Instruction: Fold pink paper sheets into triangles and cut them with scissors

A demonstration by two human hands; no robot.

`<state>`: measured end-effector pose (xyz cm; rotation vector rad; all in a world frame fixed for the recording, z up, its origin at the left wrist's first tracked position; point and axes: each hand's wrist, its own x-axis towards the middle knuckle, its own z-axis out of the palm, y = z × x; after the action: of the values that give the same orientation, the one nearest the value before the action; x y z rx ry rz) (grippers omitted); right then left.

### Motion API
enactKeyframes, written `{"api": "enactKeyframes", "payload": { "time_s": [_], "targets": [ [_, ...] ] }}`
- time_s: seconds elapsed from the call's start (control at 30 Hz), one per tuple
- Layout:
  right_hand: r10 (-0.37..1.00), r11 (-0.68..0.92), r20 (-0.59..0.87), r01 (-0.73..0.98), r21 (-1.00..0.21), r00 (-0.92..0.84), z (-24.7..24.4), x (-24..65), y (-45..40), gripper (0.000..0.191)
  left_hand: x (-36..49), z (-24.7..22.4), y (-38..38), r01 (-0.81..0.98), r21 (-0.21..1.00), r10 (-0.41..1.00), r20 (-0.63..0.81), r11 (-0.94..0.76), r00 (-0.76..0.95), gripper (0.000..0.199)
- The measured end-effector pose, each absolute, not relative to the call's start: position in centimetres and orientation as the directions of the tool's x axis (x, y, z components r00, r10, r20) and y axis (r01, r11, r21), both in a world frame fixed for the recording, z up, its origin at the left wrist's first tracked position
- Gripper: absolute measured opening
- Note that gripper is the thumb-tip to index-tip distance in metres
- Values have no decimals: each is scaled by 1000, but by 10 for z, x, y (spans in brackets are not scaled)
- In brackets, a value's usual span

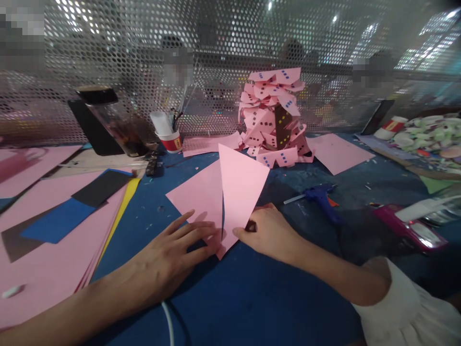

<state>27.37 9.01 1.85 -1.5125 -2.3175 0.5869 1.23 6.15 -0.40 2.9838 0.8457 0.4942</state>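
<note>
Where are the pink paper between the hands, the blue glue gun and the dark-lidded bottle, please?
Pink paper (242,183): head view, its right-hand part.
Blue glue gun (320,194): head view, its body.
Dark-lidded bottle (117,124): head view, its side.

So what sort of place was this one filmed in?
Probably a craft workshop or class: a part-folded pink sheet, a blue glue gun and a stack of marked pink paper pieces share one blue table.
</note>
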Motion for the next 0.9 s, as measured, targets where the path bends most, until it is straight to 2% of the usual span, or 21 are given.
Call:
{"api": "enactKeyframes", "payload": {
  "time_s": [0.37, 0.6, 0.9],
  "targets": [
    [928, 314, -22, 812, -491, -373, 20, 274, 91, 34, 13, -1, 60, 494, 129, 508, 317, -860, 801, 52],
    [918, 309, -51, 792, -527, -393, 22, 274, 91, 29, 13, 1, 59, 478, 146, 498, 324, -866, 804, 50],
    [920, 315, -46, 802, -508, -390, 21, 273, 90, 34, 13, 4, 58, 486, 151, 509, 299, -861, 807, 49]
  ]
}}
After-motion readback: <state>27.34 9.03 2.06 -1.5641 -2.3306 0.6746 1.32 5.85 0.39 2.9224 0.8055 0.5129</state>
